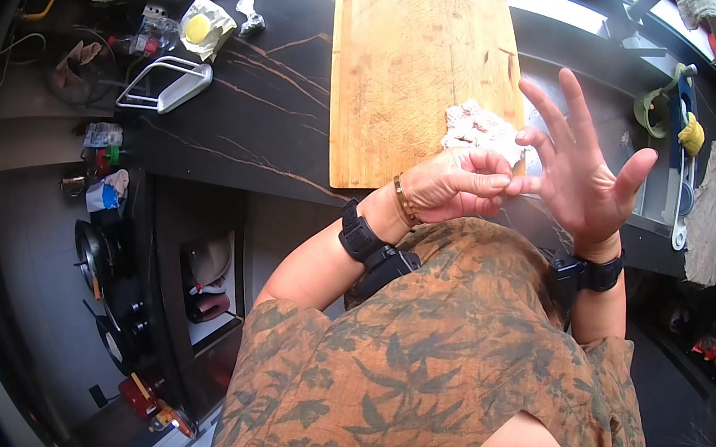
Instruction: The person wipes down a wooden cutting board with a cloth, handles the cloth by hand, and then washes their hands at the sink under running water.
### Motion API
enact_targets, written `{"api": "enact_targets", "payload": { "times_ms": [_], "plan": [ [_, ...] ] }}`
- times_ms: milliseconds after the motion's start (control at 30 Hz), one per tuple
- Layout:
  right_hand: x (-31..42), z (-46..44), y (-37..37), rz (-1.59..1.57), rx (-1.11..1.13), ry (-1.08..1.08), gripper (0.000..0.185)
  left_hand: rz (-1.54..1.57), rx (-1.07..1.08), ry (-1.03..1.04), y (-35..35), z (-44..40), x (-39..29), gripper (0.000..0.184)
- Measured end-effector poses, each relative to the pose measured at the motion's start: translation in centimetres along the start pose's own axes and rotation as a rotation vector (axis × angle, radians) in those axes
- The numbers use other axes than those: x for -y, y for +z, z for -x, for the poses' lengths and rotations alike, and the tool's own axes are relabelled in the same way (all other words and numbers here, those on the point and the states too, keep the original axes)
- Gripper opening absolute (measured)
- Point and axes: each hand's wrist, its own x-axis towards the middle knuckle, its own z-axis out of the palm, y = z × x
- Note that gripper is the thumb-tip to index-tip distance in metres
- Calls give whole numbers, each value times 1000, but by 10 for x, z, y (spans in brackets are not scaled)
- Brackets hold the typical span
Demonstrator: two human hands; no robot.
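Note:
My left hand (462, 183) is closed in a pinch at the tip of my right little finger, near the front edge of the counter. Whether something small sits between those fingertips is hidden. My right hand (582, 178) is held up, palm towards me, with thumb and other fingers spread apart. Just beyond both hands, a crumpled white tissue or paper (477, 126) with a mottled surface lies on the near right corner of a wooden cutting board (416, 51).
On the dark counter (270, 117) to the left are a white wire-handled holder (183, 88), a yellow round thing in white wrapping (202, 28) and a small crumpled wrapper (250, 10). A sink area with a blue-green rack (681, 123) and grey cloth (711, 210) lies right.

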Motion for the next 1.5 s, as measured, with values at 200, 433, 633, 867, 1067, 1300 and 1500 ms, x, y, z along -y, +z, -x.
{"api": "enact_targets", "payload": {
  "times_ms": [200, 433, 633, 867, 1067, 1300, 1500],
  "plan": [
    [-1, -5, 13, 85, -139, -9, 109, 25, 11, 38, -5, -4, 3, 14],
    [-24, 5, -85, 786, -390, 157, 56, -177, -394, 220, -36, 4, -13, 25],
    [-52, 10, -102, 1482, -337, 68, 57, -618, -627, 359, -66, 0, -9, 30],
    [-47, 24, -101, 1269, -285, 196, 60, -1145, -759, 455, -73, -19, 12, 26],
    [-30, 20, -80, 504, -567, 78, 49, -1729, -978, 205, -93, -35, 15, 39],
    [-40, 25, -98, 648, -534, 41, 61, -1754, -928, 263, -89, -43, 11, 35],
    [-43, 21, -96, 461, -578, 24, 63, -1729, -876, 759, -72, -48, 13, 39]
  ]
}}
